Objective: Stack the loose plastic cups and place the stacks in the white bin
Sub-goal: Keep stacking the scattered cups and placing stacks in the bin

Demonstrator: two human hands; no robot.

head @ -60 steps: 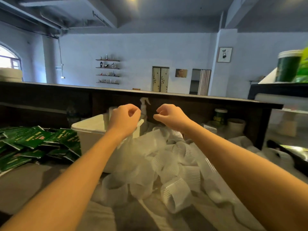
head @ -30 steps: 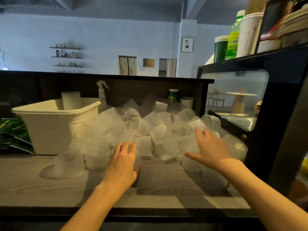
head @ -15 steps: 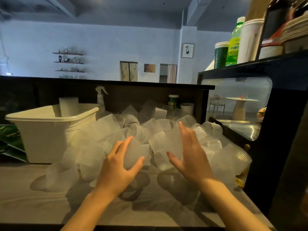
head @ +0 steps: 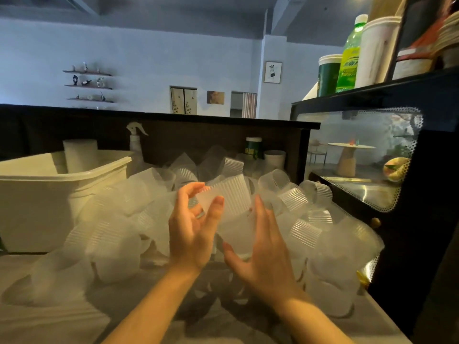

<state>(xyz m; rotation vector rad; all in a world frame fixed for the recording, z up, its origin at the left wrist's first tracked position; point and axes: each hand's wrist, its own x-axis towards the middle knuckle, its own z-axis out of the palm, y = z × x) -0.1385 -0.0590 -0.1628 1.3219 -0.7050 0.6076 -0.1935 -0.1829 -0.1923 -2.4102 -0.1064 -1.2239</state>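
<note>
A big heap of clear ribbed plastic cups [head: 295, 219] covers the grey counter. My left hand [head: 192, 229] grips one clear cup [head: 229, 197] lifted above the heap, thumb and fingers curled round its lower part. My right hand [head: 258, 254] holds a second clear cup [head: 237, 237] just under and against the first one. The two cups touch; whether one sits inside the other I cannot tell. The white bin [head: 37, 194] stands at the left with a white stack of cups [head: 79, 155] upright in it.
A black display case [head: 409, 194] with a glass front walls off the right side. A dark raised ledge [head: 173, 120] runs behind the heap, with a white spray bottle [head: 136, 142] and a green canister [head: 253, 147] below it. Bare grey counter [head: 62, 319] lies near me.
My hands dropped from fists above the bin to the heap, each closed on a clear cup, lifted it and brought the two cups together in front of me.
</note>
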